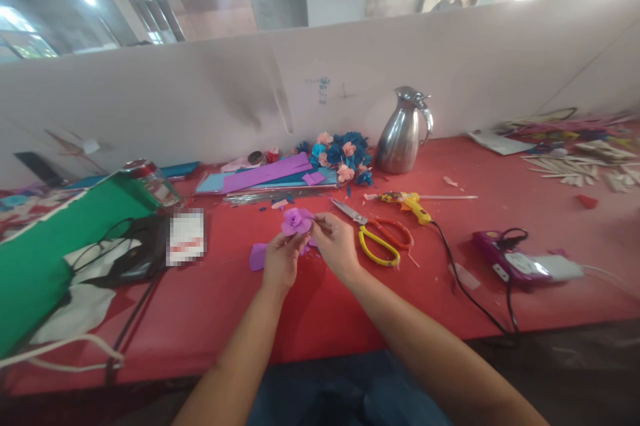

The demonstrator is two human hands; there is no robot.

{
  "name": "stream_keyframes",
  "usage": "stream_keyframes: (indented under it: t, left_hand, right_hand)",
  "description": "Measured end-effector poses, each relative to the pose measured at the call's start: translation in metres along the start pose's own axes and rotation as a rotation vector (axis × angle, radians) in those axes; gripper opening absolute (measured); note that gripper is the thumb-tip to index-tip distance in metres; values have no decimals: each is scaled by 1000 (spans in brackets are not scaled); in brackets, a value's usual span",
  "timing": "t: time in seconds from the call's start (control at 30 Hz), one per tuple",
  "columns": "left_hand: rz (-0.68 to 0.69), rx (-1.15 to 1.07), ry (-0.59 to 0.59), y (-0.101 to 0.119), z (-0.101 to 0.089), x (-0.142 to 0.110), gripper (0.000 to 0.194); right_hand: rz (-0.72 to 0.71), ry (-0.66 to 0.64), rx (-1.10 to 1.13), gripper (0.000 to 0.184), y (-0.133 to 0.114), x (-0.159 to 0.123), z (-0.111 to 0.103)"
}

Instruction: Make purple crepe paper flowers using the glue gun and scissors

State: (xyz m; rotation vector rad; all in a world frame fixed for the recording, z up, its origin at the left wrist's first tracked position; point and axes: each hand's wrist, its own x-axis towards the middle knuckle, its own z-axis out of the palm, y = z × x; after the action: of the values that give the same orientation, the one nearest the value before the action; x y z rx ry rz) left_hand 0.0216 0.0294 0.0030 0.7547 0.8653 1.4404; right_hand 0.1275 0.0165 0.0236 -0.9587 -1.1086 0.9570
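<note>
Between my two hands is a purple paper flower [296,220] with open, rounded petals, raised a little above the red table [310,319]. My left hand [281,257] is closed on its underside. The fingers of my right hand [334,239] pinch the flower's right edge. Purple paper pieces [258,257] lie beneath and beside my hands. Just right of my right hand rest scissors [379,249] with one yellow and one red handle. A yellow glue gun [417,207] lies beyond them, a pale stick reaching out behind it.
Purple paper strips [267,175] and a bunch of blue and pink paper flowers [346,154] lie at the back, beside a steel jug [400,136]. A purple power strip [510,258] with cords sits right. A green box [85,239] and glass jar [155,183] stand left.
</note>
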Motion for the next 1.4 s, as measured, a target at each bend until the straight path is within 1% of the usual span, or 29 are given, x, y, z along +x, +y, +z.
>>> stream_keyframes:
  t: [0.33,0.4,0.53,0.63,0.7,0.8,0.93,1.03,1.17,1.27,1.4]
  left_hand:
    - [-17,-20,-25,2,0,-2,22]
    - [-18,-26,-32,3,0,-2,21]
    - [-17,-13,-39,2,-1,-2,20]
    - [-26,15,-25,1,-3,-1,20]
    - [-36,30,-12,0,-5,0,20]
    - [-26,17,-20,-2,-7,1,20]
    - [-5,12,-37,-2,-7,2,21]
    - [9,38,-54,-2,-6,1,19]
    - [26,73,-72,0,-5,-1,21]
    - [38,66,-69,2,-3,-2,20]
    - [37,61,-69,3,-2,-3,20]
  right_hand:
    - [-58,-37,-69,17,-7,-2,0]
    - [-56,-43,-78,17,-5,-3,0]
    - [-61,-71,-73,24,1,-2,-2]
    - [-69,-75,-33,20,6,0,-2]
    - [-56,-82,19,15,8,2,-2]
    - [4,-109,118,13,8,5,-2]
    - [88,-147,221,20,7,7,-3]
    - [114,-158,267,25,7,8,-3]
    - [124,-169,279,28,6,9,-4]
    - [129,-211,249,26,6,9,-5]
    - [139,-262,196,29,6,9,-5]
